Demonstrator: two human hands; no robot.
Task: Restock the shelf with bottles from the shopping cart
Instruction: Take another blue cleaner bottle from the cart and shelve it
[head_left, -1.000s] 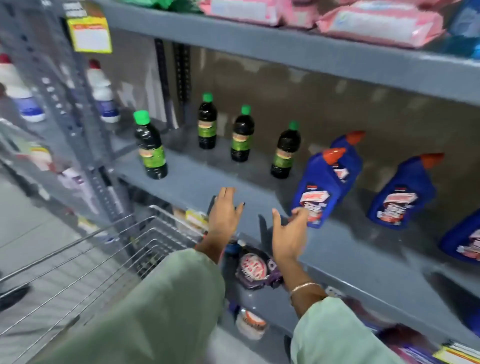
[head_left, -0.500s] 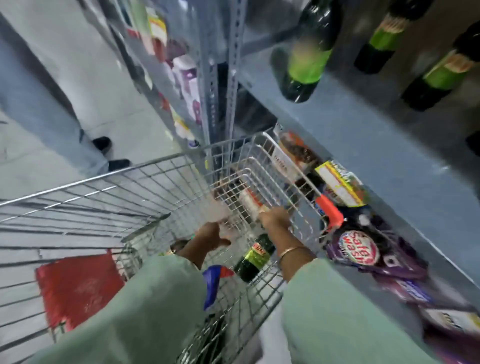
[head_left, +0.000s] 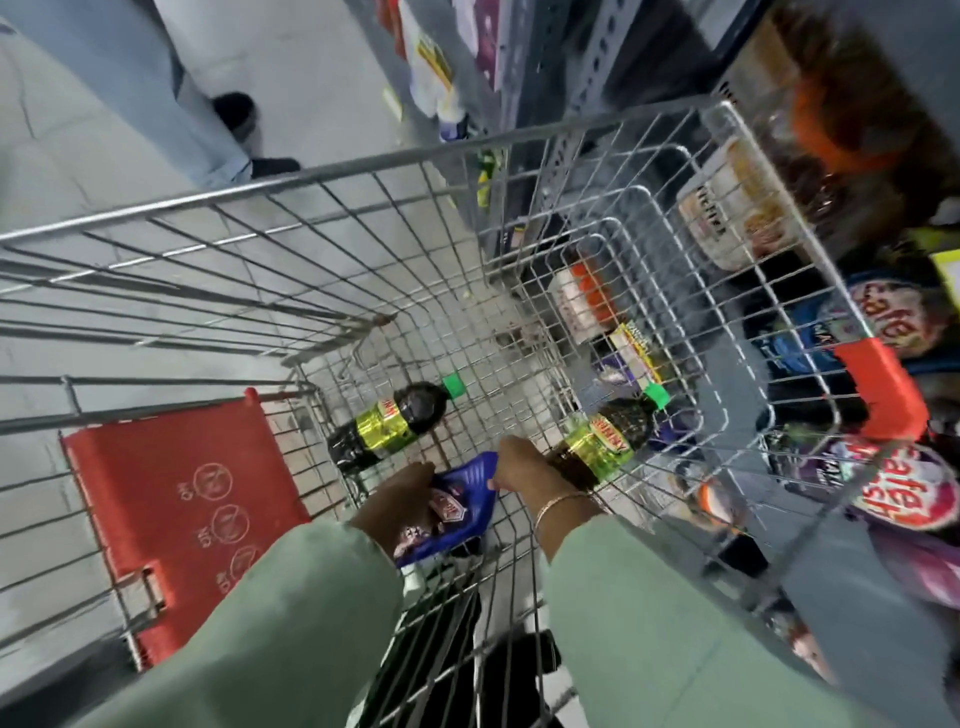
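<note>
A wire cart (head_left: 363, 171) fills the aisle beside the shelf (head_left: 878, 613). Both hands, left (head_left: 397, 501) and right (head_left: 527, 465), close on the blue bottle (head_left: 457, 512): the pickup step. Next, lift it clear.

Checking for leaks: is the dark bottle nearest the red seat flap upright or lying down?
Lying down. The dark bottle rests on its side on the cart floor, green cap on, pointing sideways.
</note>
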